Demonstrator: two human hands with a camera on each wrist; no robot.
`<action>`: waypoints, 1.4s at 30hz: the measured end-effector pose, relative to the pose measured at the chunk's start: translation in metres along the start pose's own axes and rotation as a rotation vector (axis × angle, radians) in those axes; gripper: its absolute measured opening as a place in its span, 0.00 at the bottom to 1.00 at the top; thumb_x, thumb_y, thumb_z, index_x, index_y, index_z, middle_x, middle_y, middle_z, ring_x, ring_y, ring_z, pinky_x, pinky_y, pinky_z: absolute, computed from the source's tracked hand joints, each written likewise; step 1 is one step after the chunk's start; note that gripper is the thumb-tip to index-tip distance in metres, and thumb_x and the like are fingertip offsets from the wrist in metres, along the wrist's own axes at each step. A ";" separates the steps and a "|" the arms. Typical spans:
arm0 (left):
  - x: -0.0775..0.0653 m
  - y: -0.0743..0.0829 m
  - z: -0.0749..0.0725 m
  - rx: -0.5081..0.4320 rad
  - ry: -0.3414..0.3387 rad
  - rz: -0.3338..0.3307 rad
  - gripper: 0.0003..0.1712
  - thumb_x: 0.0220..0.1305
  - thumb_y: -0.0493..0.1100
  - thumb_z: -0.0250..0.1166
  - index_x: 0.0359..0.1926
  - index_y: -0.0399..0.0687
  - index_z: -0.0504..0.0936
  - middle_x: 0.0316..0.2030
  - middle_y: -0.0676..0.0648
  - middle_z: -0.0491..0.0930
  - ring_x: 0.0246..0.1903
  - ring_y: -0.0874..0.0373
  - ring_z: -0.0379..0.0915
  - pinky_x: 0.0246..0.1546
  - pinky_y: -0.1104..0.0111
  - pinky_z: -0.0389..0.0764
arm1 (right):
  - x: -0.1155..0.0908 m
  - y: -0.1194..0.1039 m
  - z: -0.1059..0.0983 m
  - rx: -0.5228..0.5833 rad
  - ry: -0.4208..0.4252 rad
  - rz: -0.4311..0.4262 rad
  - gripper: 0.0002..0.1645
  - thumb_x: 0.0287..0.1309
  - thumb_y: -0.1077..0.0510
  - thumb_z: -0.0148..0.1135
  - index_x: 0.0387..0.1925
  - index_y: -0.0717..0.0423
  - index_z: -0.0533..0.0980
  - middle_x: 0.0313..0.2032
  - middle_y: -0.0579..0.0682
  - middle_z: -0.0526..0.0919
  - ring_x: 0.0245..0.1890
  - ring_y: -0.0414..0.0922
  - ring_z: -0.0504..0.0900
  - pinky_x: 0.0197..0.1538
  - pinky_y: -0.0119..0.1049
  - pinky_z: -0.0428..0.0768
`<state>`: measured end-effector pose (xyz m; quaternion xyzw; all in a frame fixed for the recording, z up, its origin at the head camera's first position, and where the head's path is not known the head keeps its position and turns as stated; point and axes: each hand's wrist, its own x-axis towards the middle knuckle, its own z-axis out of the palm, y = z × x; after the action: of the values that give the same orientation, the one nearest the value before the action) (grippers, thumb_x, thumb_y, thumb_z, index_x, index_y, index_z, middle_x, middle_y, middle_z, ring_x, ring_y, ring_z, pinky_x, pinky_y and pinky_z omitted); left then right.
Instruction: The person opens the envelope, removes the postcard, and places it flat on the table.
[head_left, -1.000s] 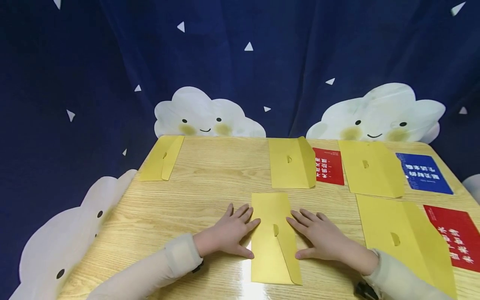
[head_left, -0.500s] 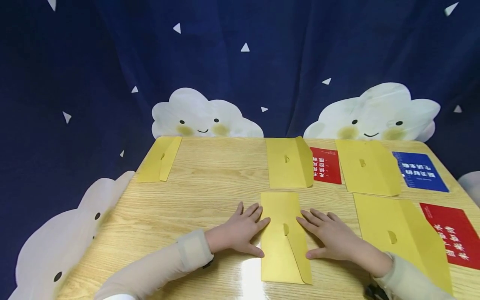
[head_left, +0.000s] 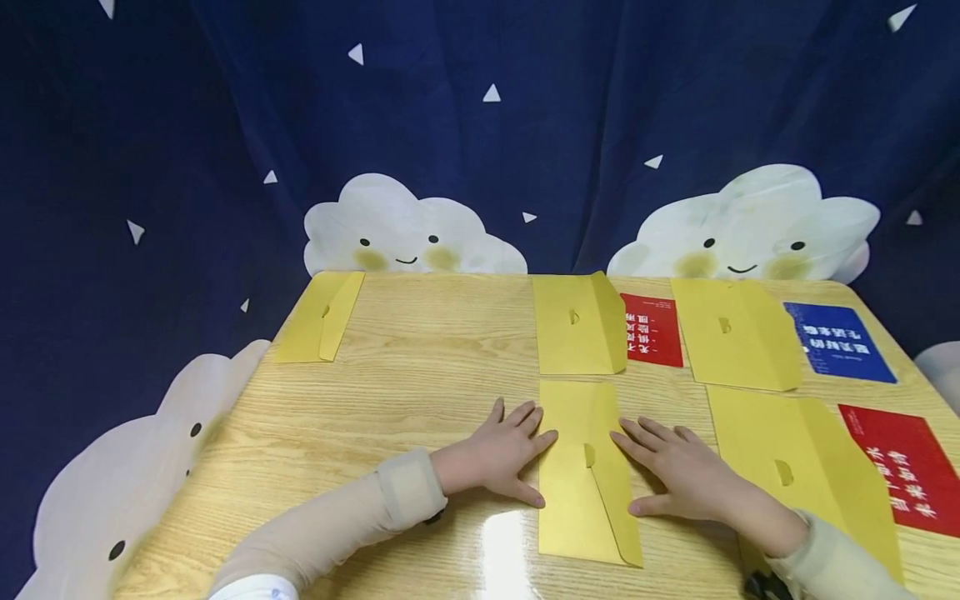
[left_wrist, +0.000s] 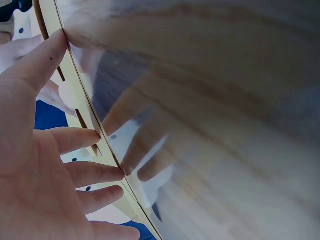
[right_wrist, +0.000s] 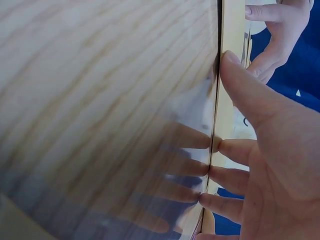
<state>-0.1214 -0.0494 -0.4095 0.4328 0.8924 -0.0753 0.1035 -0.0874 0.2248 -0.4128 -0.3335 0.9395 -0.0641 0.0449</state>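
Note:
A closed yellow paper envelope (head_left: 572, 508) lies flat on the wooden table, its tucked flap slanting along the right side. My left hand (head_left: 504, 457) rests along its left edge with fingers spread, forefinger and thumb tips at the paper. On the opposite edge, my right hand (head_left: 684, 471) touches it with straight, spread fingertips. The left wrist view shows the left hand (left_wrist: 55, 165) palm-on, fingertips against the tabletop. In the right wrist view, the thumb and fingertips of the right hand (right_wrist: 272, 160) meet the table beside the envelope.
Behind lies a yellow envelope (head_left: 562, 337) beside a red card (head_left: 654, 333). To the right are two larger envelopes (head_left: 731, 346), a blue card (head_left: 843, 343) and another red card (head_left: 911, 471). A closed envelope (head_left: 303, 329) sits at the far left corner. Dark blue cloth hangs behind.
Both hands have slid the closed envelope to the right and slightly away, bringing it in line below the envelope behind it. The other envelopes and cards have stayed in place.

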 end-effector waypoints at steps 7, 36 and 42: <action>0.003 0.000 -0.001 0.003 -0.014 -0.003 0.53 0.47 0.77 0.53 0.68 0.54 0.57 0.67 0.39 0.52 0.67 0.47 0.42 0.58 0.44 0.53 | -0.001 0.001 -0.002 0.009 -0.001 0.005 0.55 0.43 0.22 0.49 0.62 0.57 0.65 0.62 0.58 0.65 0.61 0.60 0.62 0.49 0.64 0.63; 0.045 0.007 -0.006 -0.483 0.217 -0.155 0.42 0.44 0.62 0.70 0.62 0.58 0.69 0.66 0.42 0.56 0.65 0.45 0.47 0.57 0.41 0.53 | 0.004 0.003 -0.001 0.014 -0.029 0.015 0.56 0.41 0.21 0.48 0.63 0.57 0.65 0.63 0.58 0.64 0.61 0.61 0.61 0.48 0.64 0.64; 0.055 0.015 -0.007 -0.525 0.186 -0.168 0.41 0.45 0.63 0.69 0.62 0.63 0.68 0.67 0.42 0.54 0.66 0.46 0.45 0.58 0.42 0.50 | 0.002 0.003 0.000 0.011 -0.034 0.023 0.56 0.41 0.21 0.48 0.62 0.57 0.65 0.62 0.58 0.64 0.61 0.60 0.61 0.48 0.64 0.64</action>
<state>-0.1431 0.0029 -0.4171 0.3210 0.9196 0.1900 0.1231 -0.0907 0.2261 -0.4138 -0.3233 0.9421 -0.0629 0.0635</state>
